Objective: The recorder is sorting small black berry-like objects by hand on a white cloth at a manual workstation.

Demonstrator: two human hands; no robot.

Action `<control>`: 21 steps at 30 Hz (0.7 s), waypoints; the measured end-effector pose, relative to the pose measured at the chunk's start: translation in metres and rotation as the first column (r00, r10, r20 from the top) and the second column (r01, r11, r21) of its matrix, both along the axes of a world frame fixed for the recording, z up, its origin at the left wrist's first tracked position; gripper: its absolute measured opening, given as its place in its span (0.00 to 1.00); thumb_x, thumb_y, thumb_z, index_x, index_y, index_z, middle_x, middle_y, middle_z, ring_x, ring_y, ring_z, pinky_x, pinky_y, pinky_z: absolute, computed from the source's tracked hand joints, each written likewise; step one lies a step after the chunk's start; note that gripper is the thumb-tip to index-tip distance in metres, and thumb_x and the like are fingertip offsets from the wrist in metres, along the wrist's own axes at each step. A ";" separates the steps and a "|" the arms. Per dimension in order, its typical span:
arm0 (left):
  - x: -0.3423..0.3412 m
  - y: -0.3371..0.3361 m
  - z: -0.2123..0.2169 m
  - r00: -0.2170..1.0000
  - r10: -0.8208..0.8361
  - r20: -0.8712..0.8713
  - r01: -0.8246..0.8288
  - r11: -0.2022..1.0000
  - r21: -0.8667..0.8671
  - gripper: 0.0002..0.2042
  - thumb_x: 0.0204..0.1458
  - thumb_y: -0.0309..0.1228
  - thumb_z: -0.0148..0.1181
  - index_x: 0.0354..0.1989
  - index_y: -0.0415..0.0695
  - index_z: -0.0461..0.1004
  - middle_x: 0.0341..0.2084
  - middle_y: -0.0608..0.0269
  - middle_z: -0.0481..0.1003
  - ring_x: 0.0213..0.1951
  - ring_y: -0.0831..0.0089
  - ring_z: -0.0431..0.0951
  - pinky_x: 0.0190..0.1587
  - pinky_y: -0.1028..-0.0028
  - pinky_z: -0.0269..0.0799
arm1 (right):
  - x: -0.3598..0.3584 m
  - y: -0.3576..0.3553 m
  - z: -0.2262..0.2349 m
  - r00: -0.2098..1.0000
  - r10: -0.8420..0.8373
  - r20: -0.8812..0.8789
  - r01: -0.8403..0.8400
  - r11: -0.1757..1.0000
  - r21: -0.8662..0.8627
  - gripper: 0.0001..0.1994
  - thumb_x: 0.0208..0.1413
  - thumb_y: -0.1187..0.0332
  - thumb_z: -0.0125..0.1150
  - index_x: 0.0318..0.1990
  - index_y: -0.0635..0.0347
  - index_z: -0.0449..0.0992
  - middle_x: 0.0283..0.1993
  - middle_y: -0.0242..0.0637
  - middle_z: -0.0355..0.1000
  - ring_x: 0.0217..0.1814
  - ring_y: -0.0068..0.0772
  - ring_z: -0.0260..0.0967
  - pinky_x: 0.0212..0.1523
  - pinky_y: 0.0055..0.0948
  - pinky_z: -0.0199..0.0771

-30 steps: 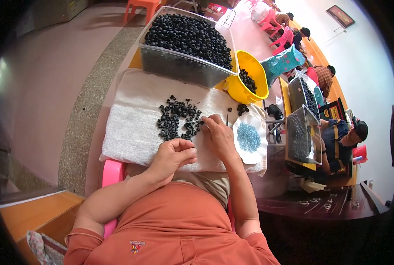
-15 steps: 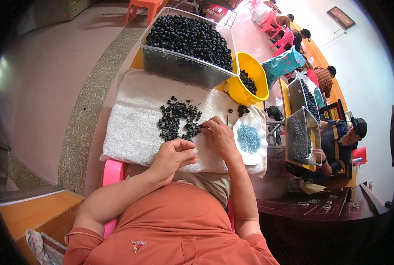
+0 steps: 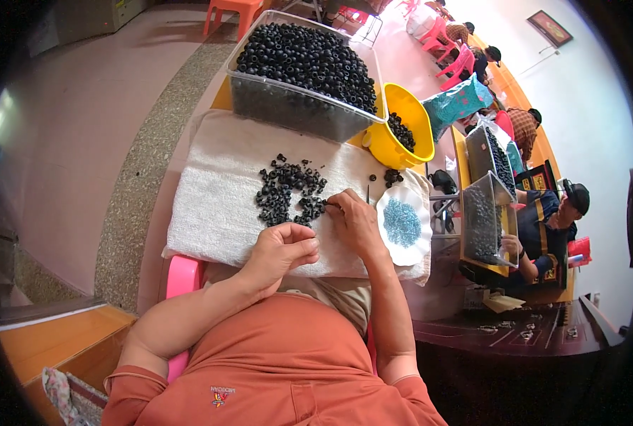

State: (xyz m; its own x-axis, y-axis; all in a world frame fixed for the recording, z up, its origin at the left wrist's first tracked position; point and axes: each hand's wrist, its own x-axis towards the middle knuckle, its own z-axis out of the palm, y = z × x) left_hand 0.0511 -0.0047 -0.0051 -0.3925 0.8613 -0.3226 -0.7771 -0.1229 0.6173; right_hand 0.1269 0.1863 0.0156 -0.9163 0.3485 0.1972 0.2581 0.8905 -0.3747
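Note:
Small black ring-like plastic parts [image 3: 277, 199] lie in a loose heap on a white towel [image 3: 213, 192] in front of me. My left hand [image 3: 282, 253] is at the heap's near edge, thumb and fingertips pinched together; whatever they hold is too small to make out. To its right, my right hand [image 3: 358, 224] reaches over the towel. Its thumb and index finger pinch a small black part at the heap's right edge. Beside that hand sits a white scalloped dish [image 3: 419, 250] with small clear-blue pieces [image 3: 402, 222] in it.
A clear bin [image 3: 295, 106] full of black parts stands behind the towel, with a yellow bucket [image 3: 424, 142] at its right. A thin dark tool [image 3: 368, 193] and a few black parts [image 3: 393, 177] lie near the dish. At another table on the right, a person [image 3: 543, 213] sits by clear bins.
Both hands keep nearly the same pose and place. The whole view has shifted by only a few pixels.

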 end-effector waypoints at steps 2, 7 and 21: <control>0.001 0.001 0.000 1.000 -0.002 0.006 0.002 1.000 0.006 0.07 0.55 0.22 0.61 0.41 0.39 0.73 0.34 0.64 0.75 0.35 0.77 0.77 0.42 0.75 0.80 | 0.002 0.000 0.000 1.000 0.009 -0.014 -0.009 1.000 -0.015 0.06 0.54 0.72 0.59 0.39 0.61 0.77 0.37 0.41 0.74 0.39 0.47 0.74 0.40 0.38 0.72; -0.001 -0.001 0.002 1.000 0.012 0.007 -0.012 1.000 -0.016 0.06 0.55 0.22 0.61 0.40 0.40 0.73 0.33 0.64 0.76 0.35 0.77 0.78 0.42 0.76 0.80 | 0.013 -0.008 0.015 0.995 0.040 -0.096 -0.044 0.998 -0.034 0.07 0.53 0.75 0.61 0.40 0.61 0.77 0.39 0.42 0.74 0.38 0.47 0.74 0.38 0.37 0.73; 0.003 0.000 0.004 0.999 -0.033 -0.031 0.031 0.998 -0.055 0.06 0.55 0.23 0.61 0.39 0.41 0.74 0.33 0.65 0.76 0.35 0.77 0.78 0.42 0.77 0.80 | 0.142 0.032 0.035 0.978 -0.205 -0.024 0.205 0.948 0.243 0.07 0.52 0.75 0.61 0.40 0.62 0.78 0.40 0.42 0.75 0.37 0.47 0.75 0.38 0.37 0.73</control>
